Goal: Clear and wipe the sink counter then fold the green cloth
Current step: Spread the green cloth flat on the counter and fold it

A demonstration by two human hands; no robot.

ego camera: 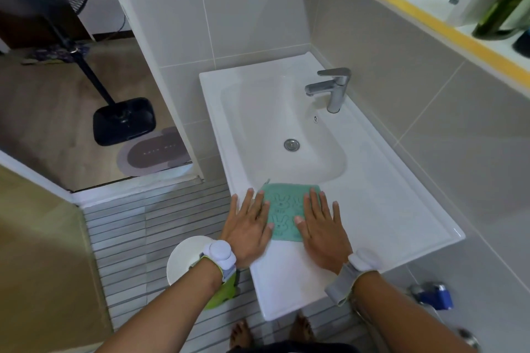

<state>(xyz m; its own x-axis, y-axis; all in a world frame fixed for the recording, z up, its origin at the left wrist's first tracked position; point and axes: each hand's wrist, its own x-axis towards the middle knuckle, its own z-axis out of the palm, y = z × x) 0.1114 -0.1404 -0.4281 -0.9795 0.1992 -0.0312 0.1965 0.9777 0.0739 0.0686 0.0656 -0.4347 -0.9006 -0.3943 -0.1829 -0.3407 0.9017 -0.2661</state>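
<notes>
Head view: left hand point(249, 225) and right hand point(322, 231) flat, fingers spread, half hiding green cloth point(284, 210).

we find the cloth point(286, 209) on the counter point(401, 209), before the basin point(286, 123). left hand point(249, 226) and right hand point(322, 229) lie flat on it. the tap point(332, 89) stands behind the basin.

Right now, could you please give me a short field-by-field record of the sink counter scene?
cloth: small green cloth with rabbit print, lying flat on the counter's front edge
left hand: palm down, fingers on the cloth's left side
right hand: palm down on the cloth's right side
counter: white ceramic sink counter, otherwise bare
tap: chrome tap, no water visible
</notes>
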